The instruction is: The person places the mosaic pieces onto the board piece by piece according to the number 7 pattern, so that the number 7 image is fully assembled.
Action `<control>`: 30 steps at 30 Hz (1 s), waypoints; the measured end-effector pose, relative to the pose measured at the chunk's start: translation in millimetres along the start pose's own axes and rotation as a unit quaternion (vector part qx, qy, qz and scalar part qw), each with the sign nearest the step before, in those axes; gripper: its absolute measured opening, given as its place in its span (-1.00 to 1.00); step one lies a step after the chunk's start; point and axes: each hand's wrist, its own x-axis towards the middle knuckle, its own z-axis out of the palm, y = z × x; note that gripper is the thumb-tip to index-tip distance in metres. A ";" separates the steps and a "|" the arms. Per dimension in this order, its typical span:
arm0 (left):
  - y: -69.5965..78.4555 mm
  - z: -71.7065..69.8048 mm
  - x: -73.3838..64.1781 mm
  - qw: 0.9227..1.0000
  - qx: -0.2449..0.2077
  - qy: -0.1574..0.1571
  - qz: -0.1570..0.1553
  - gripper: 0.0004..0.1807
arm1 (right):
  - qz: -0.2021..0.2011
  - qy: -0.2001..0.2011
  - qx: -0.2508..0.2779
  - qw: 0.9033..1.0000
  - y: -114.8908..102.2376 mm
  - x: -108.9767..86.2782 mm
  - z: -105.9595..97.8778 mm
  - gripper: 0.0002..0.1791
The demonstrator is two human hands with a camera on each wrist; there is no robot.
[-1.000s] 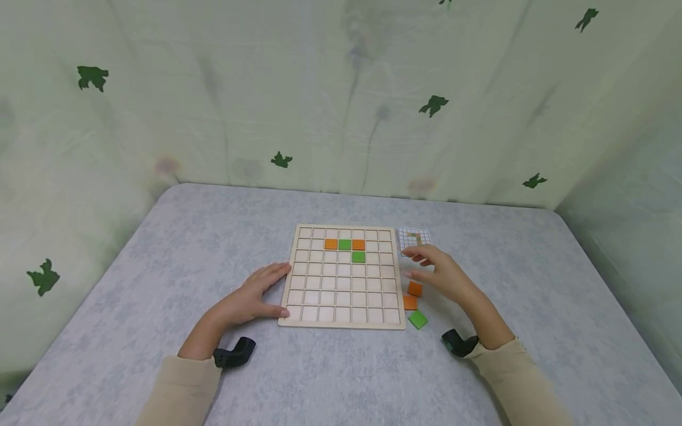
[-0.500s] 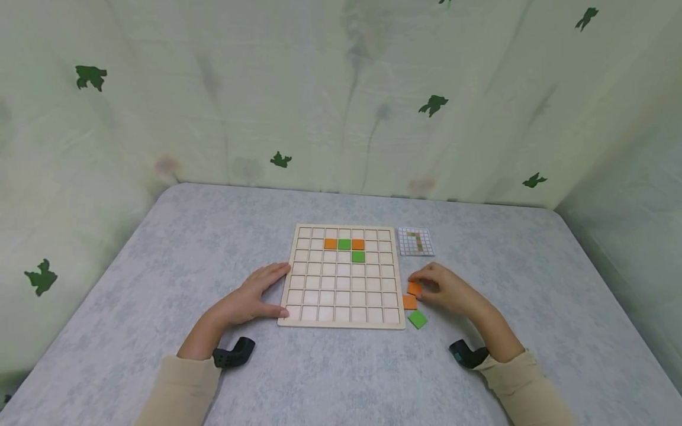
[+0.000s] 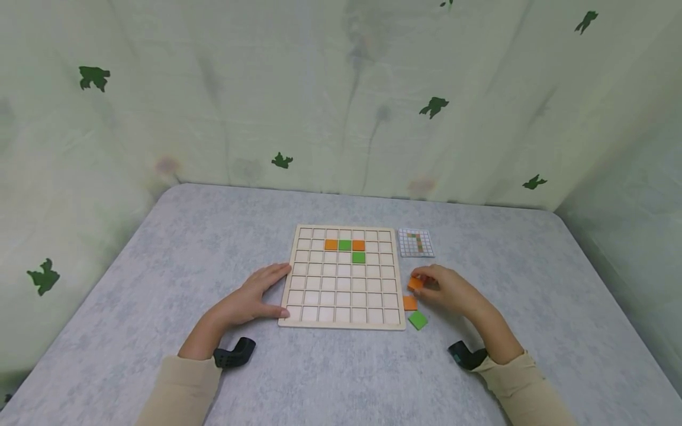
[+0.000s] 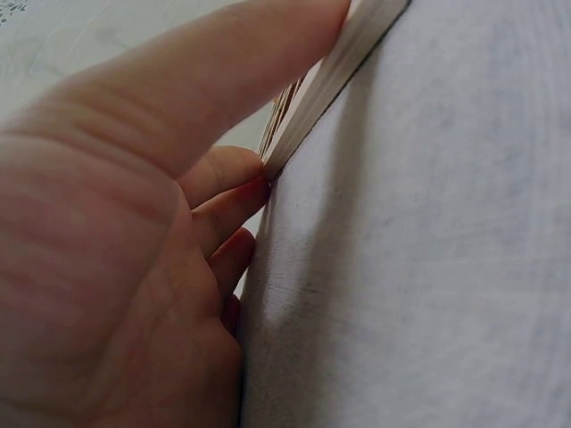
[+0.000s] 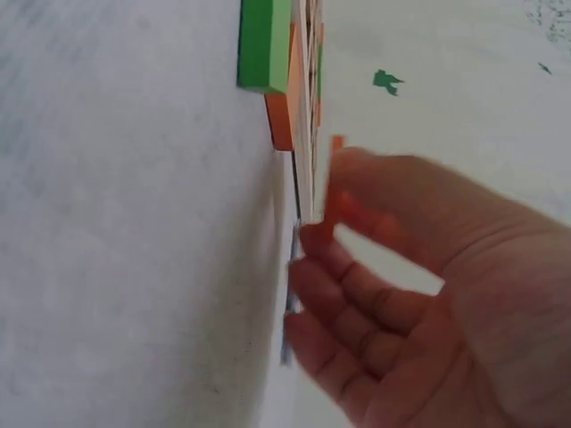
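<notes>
A wooden grid board lies mid-table. My left hand rests at its left edge, thumb on the near corner and fingertips farther up the side; the left wrist view shows the thumb along the rim. Just off the board's right edge, my right hand pinches an orange square tile between thumb and fingers. In the right wrist view the tile stands on edge, above the table. Below that hand lie another orange tile, against the board, and a green tile, turned cornerwise.
Set in the board's upper cells are an orange tile, a green tile and a second orange tile in a row, with a green tile under the last. A small printed grid card lies beyond my right hand.
My right hand has come down from over the card to the upper loose orange tile, pinched it and raised it slightly. The card is uncovered now. My left hand has stayed put.
</notes>
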 end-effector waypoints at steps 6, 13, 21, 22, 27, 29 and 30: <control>-1.5 1.4 -0.3 1.000 -0.002 -0.001 0.000 0.06 | -0.043 0.044 0.051 0.997 -14.5 5.3 -3.3 -0.61; -3.2 1.5 -1.5 1.000 -0.006 -0.002 0.011 0.06 | -0.080 0.072 0.096 0.989 -37.1 26.4 5.9 -0.61; -2.8 1.6 -1.4 1.000 -0.007 0.000 0.008 0.06 | -0.039 0.065 0.129 0.989 -49.8 55.2 34.1 -0.68; -2.9 1.7 -1.3 1.000 -0.007 0.000 0.008 0.06 | -0.036 0.065 0.128 0.989 -49.5 58.0 37.8 -0.69; -2.5 0.8 -1.2 1.000 -0.004 0.000 0.011 0.06 | -0.051 0.070 0.109 0.990 -44.8 67.3 50.3 -0.74; -2.1 0.2 -1.1 1.000 -0.002 0.000 0.011 0.06 | -0.053 0.071 0.100 0.991 -43.3 69.4 53.0 -0.75; -1.9 -0.2 -1.1 1.000 -0.001 0.000 0.010 0.06 | -0.050 0.069 0.100 0.991 -43.1 70.1 53.7 -0.75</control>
